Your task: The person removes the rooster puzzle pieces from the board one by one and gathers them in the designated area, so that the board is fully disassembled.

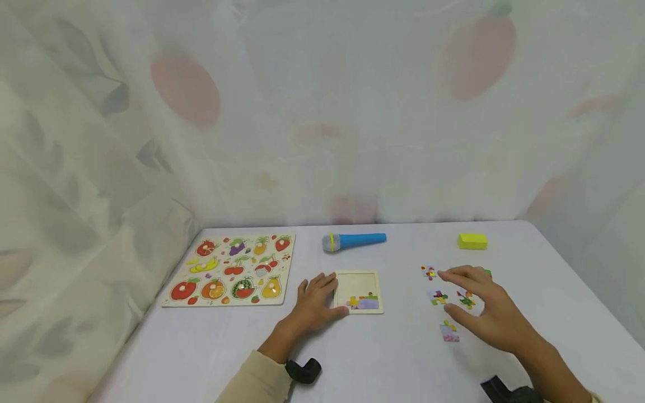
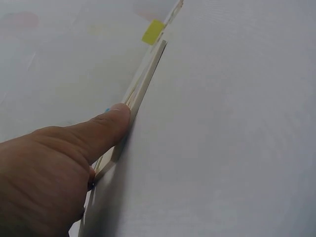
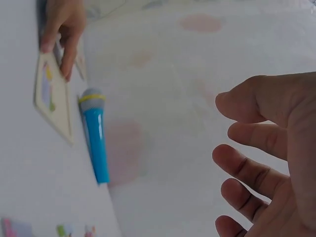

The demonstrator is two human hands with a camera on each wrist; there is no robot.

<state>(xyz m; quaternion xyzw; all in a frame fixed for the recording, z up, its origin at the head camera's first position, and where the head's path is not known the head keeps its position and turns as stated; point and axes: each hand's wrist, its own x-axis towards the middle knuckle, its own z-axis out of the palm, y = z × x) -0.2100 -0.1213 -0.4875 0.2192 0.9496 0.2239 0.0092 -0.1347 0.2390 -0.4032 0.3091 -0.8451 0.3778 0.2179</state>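
My left hand (image 1: 314,307) holds a small square wooden jigsaw tray (image 1: 355,282) by its left side, thumb at the lower left corner and fingers along the upper left edge. Joined purple and yellow jigsaw pieces (image 1: 367,303) lie along the tray's bottom; bare wood shows above them. In the left wrist view the thumb (image 2: 116,123) presses the tray's edge. Over several loose jigsaw pieces (image 1: 449,332) on the right hovers my right hand (image 1: 486,308), thumb and fingers spread apart with nothing between them. It partly hides a green piece (image 1: 487,272).
A fruit peg puzzle board (image 1: 227,274) lies at the left. Behind the tray is a blue toy microphone (image 1: 360,240) with a grey head. A yellow-green block (image 1: 472,241) sits at the back right of the white table (image 1: 388,358). Patterned curtains surround the table.
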